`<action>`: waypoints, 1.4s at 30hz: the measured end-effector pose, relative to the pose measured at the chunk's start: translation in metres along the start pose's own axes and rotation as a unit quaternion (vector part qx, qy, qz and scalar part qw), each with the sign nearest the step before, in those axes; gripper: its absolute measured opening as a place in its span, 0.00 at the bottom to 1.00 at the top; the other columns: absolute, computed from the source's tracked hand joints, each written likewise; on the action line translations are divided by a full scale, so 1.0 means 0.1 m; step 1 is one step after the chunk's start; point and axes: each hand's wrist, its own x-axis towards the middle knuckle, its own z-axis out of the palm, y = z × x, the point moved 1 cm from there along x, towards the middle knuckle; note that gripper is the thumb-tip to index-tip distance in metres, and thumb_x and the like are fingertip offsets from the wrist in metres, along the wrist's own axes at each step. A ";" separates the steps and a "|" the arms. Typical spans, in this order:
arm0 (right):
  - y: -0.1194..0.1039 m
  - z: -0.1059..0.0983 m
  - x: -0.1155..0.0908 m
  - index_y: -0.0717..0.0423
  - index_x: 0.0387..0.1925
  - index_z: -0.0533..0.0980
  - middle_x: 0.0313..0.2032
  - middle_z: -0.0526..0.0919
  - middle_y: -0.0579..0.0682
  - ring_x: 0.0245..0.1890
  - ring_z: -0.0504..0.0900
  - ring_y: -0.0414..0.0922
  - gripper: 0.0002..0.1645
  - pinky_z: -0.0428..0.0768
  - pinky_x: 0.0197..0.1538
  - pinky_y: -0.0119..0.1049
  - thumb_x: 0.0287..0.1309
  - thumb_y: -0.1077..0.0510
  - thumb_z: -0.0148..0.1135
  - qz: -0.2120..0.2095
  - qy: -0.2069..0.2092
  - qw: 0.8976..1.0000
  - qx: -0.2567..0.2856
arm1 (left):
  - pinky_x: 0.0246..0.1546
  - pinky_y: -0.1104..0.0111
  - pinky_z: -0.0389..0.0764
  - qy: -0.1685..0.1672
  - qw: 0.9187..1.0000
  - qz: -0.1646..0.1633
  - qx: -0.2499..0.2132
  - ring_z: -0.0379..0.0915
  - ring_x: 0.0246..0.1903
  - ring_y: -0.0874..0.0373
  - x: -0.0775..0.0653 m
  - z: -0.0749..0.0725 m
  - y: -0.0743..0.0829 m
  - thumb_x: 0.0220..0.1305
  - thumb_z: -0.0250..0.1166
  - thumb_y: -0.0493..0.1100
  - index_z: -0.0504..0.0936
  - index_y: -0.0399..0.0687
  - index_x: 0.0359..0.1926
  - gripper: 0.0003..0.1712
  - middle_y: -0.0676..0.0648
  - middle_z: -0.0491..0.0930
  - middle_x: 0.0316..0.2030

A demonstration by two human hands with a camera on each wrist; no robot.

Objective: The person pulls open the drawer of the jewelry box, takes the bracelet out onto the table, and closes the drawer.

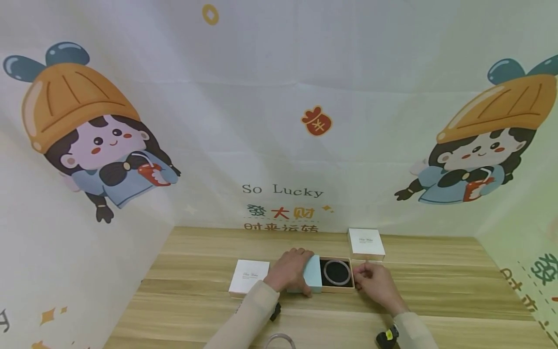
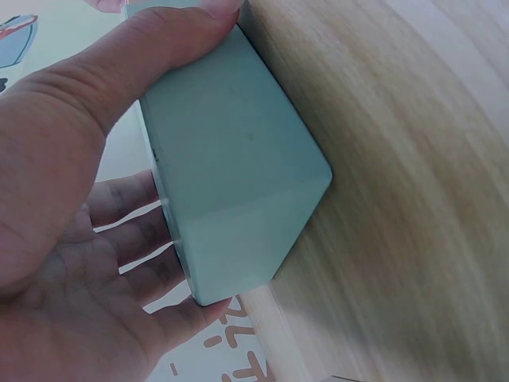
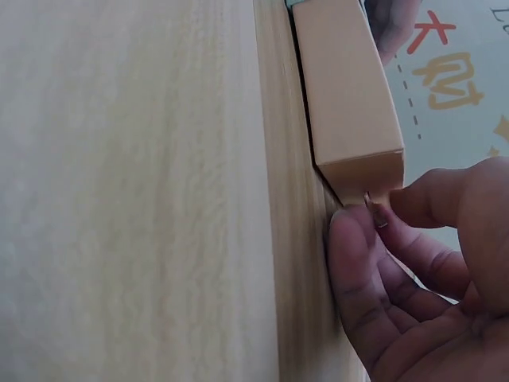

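A sliding gift box lies on the table, its tan drawer (image 1: 335, 289) pulled partway out of a light blue sleeve (image 1: 313, 274). On the drawer's black lining rests a pale translucent bangle (image 1: 325, 273). My left hand (image 1: 291, 269) grips the sleeve from above; the left wrist view shows the thumb (image 2: 151, 48) along one side and the fingers on the opposite side. At the drawer's right end, my right hand (image 1: 377, 285) pinches a small pull tab (image 3: 374, 208) between thumb and fingers. The sleeve's left part is hidden under the left hand.
A white box (image 1: 249, 277) with small lettering sits left of the left hand. Another white box (image 1: 366, 242) stands behind the right hand. A second bangle (image 1: 281, 337) lies at the near edge of view. Printed cloth (image 1: 261, 160) walls the wooden table (image 1: 196, 271).
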 end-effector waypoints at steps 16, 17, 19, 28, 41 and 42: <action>-0.15 -0.03 -0.13 0.63 0.57 0.78 0.51 0.85 0.61 0.45 0.87 0.51 0.26 0.86 0.49 0.48 0.60 0.58 0.72 -0.130 0.019 0.986 -0.104 | 0.63 0.59 0.75 0.005 1.000 0.004 -0.005 0.74 0.54 0.53 -0.02 -0.02 0.01 0.34 0.88 0.57 0.73 0.50 0.69 0.59 0.48 0.79 0.60; -0.17 -0.02 -0.14 0.63 0.58 0.78 0.52 0.85 0.62 0.47 0.87 0.54 0.27 0.85 0.52 0.51 0.59 0.57 0.73 -0.141 0.019 0.983 -0.116 | 0.63 0.59 0.75 0.005 1.000 0.004 -0.004 0.74 0.55 0.53 -0.02 -0.01 0.01 0.34 0.88 0.57 0.73 0.50 0.69 0.59 0.48 0.79 0.60; -0.20 -0.01 -0.15 0.61 0.59 0.78 0.55 0.83 0.62 0.52 0.85 0.57 0.29 0.83 0.55 0.56 0.58 0.55 0.74 -0.160 0.019 0.977 -0.137 | 0.62 0.60 0.75 0.006 1.000 0.004 -0.003 0.74 0.54 0.54 -0.02 -0.01 0.01 0.34 0.88 0.58 0.73 0.50 0.69 0.59 0.49 0.79 0.60; -0.36 0.09 -0.17 0.52 0.57 0.82 0.51 0.83 0.51 0.52 0.80 0.49 0.28 0.82 0.54 0.48 0.53 0.52 0.77 -0.222 0.017 0.950 -0.218 | 0.59 0.61 0.76 0.009 1.000 0.005 -0.003 0.74 0.52 0.55 -0.01 0.01 0.00 0.34 0.88 0.58 0.74 0.51 0.69 0.58 0.49 0.80 0.58; -0.52 0.25 -0.07 0.53 0.52 0.83 0.50 0.82 0.55 0.51 0.79 0.51 0.23 0.82 0.51 0.48 0.56 0.51 0.75 -0.208 -0.025 0.937 -0.278 | 0.56 0.62 0.77 0.012 1.000 0.016 0.001 0.73 0.50 0.56 -0.02 0.01 -0.02 0.35 0.87 0.58 0.73 0.51 0.69 0.57 0.49 0.80 0.57; -0.52 0.26 -0.06 0.53 0.52 0.83 0.50 0.82 0.55 0.51 0.79 0.52 0.23 0.82 0.51 0.48 0.56 0.51 0.75 -0.207 -0.027 0.936 -0.282 | 0.56 0.62 0.77 0.012 1.000 0.016 0.002 0.73 0.50 0.56 -0.02 0.01 -0.02 0.35 0.87 0.59 0.73 0.51 0.68 0.57 0.50 0.80 0.57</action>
